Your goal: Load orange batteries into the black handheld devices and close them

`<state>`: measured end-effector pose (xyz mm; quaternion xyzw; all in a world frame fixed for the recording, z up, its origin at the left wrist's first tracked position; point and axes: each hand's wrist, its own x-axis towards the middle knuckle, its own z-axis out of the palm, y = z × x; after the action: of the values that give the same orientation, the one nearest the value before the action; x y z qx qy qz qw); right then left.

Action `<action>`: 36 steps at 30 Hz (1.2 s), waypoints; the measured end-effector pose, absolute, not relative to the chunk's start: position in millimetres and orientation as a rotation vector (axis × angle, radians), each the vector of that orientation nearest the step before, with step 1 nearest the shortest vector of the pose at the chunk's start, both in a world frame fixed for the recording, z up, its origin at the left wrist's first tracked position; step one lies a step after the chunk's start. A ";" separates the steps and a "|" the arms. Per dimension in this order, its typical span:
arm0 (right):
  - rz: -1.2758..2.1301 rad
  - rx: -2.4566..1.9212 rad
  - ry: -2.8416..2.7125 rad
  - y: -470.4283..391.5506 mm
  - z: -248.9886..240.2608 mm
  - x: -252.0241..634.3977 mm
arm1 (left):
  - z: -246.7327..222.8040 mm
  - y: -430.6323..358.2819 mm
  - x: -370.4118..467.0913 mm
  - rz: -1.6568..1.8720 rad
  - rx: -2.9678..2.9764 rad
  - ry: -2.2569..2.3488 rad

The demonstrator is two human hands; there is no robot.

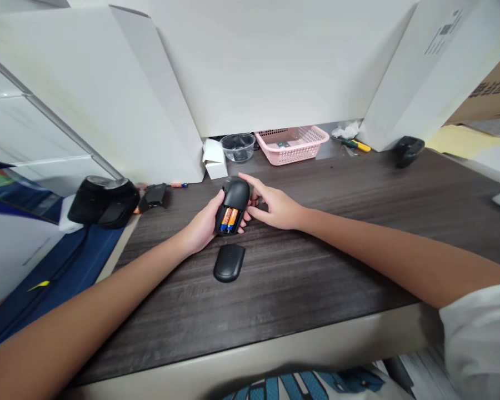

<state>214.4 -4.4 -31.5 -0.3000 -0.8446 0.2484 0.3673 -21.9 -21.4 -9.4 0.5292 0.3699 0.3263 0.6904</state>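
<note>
A black wireless mouse (237, 193) is in my left hand (204, 226), tilted up above the table. The thumb lies along its left side and the fingertips wrap around to the right edge. Its battery compartment is uncovered and two orange and blue batteries (229, 219) lie in it side by side. My right hand (277, 207) grips the mouse's right side, with the index finger stretched to its top end and the thumb by the lower edge. Below the mouse, a loose black battery cover (229, 263) rests on the dark wood-grain table (308, 278).
At the back stand a pink basket (289, 155), a clear round tub (238, 148) and a small white box (215, 159). A yellow-handled tool (360, 145) lies right of the basket. Black devices sit at left (104, 201) and right (408, 151). White panels enclose the back.
</note>
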 end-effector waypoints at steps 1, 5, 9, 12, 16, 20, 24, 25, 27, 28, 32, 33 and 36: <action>0.634 -0.766 -2.172 -4.4 -31.3 214.6 | -11.0 -21.3 -22.2 0.726 1.210 0.835; 0.605 -0.775 -2.187 -5.0 -30.3 215.3 | -18.8 -20.0 -24.8 0.710 1.314 0.856; 0.580 -0.786 -2.201 -5.3 -30.3 215.5 | -20.2 -19.4 -25.2 0.711 1.314 0.867; 0.576 -0.783 -2.188 -4.9 -31.3 215.8 | -14.8 -21.4 -21.9 0.717 1.304 0.850; 0.590 -0.785 -2.188 -4.7 -32.0 216.5 | -5.7 -24.9 -16.5 0.719 1.280 0.838; 0.584 -0.797 -2.196 -4.7 -32.0 216.8 | -3.3 -25.5 -15.2 0.712 1.261 0.825; 0.579 -0.789 -2.192 -4.0 -32.6 216.9 | -6.4 -25.0 -16.2 0.720 1.295 0.851; 0.579 -0.786 -2.192 -3.7 -32.8 217.0 | -7.1 -25.1 -16.3 0.723 1.302 0.859; 0.580 -0.781 -2.196 -3.1 -33.4 217.3 | -7.8 -25.8 -16.0 0.728 1.309 0.870; 0.580 -0.779 -2.196 -2.8 -33.6 217.4 | -7.9 -26.2 -15.6 0.728 1.312 0.871; 0.577 -0.779 -2.196 -2.8 -33.5 217.8 | -7.4 -27.2 -14.5 0.734 1.329 0.861; 0.577 -0.782 -2.197 -3.0 -33.2 217.9 | -7.6 -27.0 -14.5 0.736 1.331 0.861; 0.579 -0.786 -2.204 -3.7 -32.1 217.9 | -8.6 -26.0 -15.1 0.730 1.325 0.878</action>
<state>217.9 -3.7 -32.1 -0.3044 -0.8539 0.2245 0.3574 -15.1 -26.0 -8.6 0.5812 0.3850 0.3202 0.6414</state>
